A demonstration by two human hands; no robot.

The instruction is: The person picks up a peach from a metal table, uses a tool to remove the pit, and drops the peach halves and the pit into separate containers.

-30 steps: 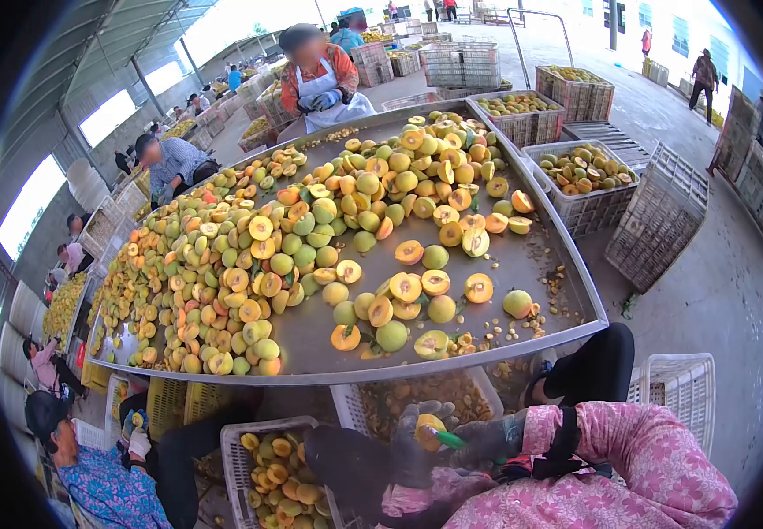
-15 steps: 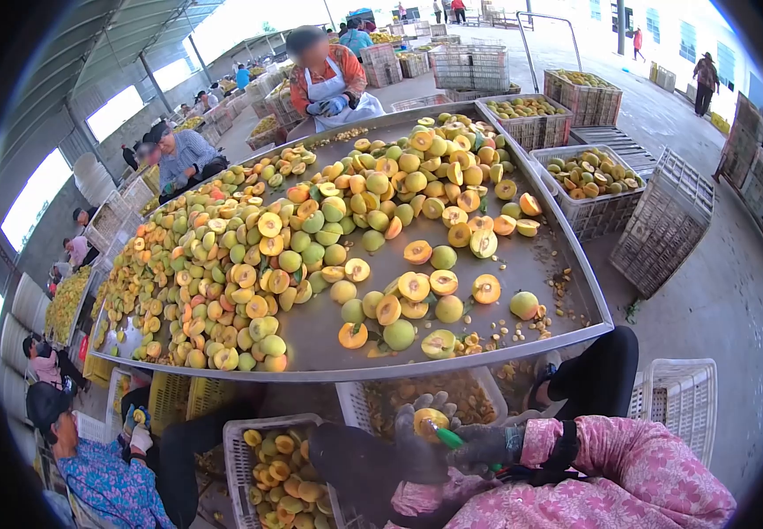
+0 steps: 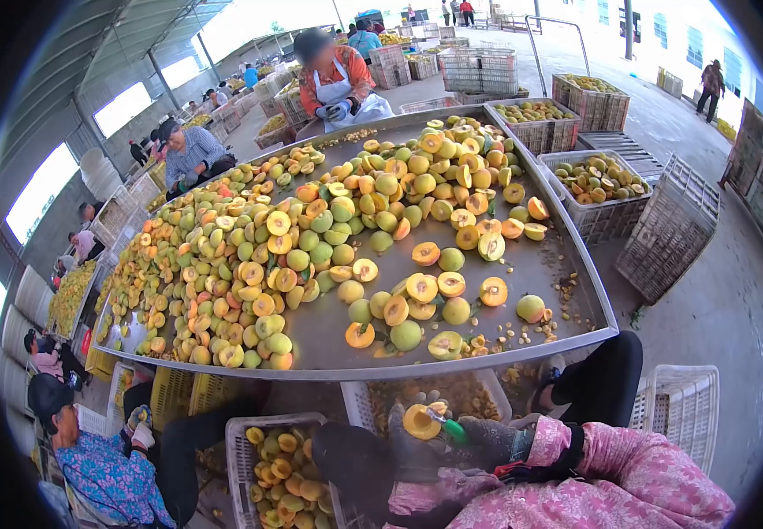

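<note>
In a dark glove, my left hand (image 3: 412, 450) holds a peach half (image 3: 420, 421), its cut orange face turned up. My right hand (image 3: 487, 441), also gloved, is closed round a green-handled tool (image 3: 454, 429) whose metal tip touches the fruit. Both hands are just below the near edge of a metal table (image 3: 337, 339) heaped with whole and halved peaches (image 3: 223, 282). Under my hands sits a crate with pits and scraps (image 3: 456, 395). Left of them, another crate (image 3: 238, 476) holds halved peaches.
A person in blue (image 3: 104, 458) sits at the lower left beside yellow crates (image 3: 170, 397). Two more people work across the table. Crates of fruit (image 3: 597, 212) stand to the right, near a tilted empty crate (image 3: 670, 229). A white crate (image 3: 685, 410) is at the lower right.
The peach half has turned so its cut face shows, and the tool tip has come onto it. The view has shifted slightly.
</note>
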